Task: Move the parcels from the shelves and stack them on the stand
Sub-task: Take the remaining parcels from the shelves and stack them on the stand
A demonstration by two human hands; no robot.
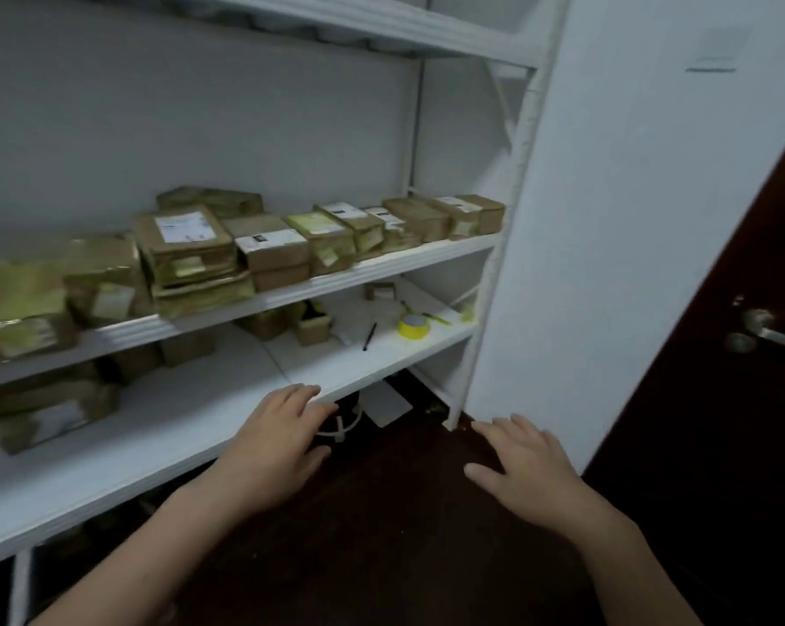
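Observation:
Several brown parcels wrapped in yellowish tape, some with white labels, line the middle shelf point(381, 266); one labelled parcel point(185, 239) tops a stack near the centre. More parcels point(47, 408) lie on the lower shelf point(228, 399) at the left and at its back. My left hand point(273, 449) hovers, fingers straight, at the lower shelf's front edge and holds nothing. My right hand point(523, 467) is spread over the dark floor, to the right of the shelf unit, also holding nothing. No stand is in view.
A yellow tape roll point(413, 326) and a black pen point(369, 336) lie on the lower shelf's right part. A white wall point(630, 219) stands right of the shelves, then a dark door with a metal handle point(761, 329). White cables and a white sheet lie on the floor beneath.

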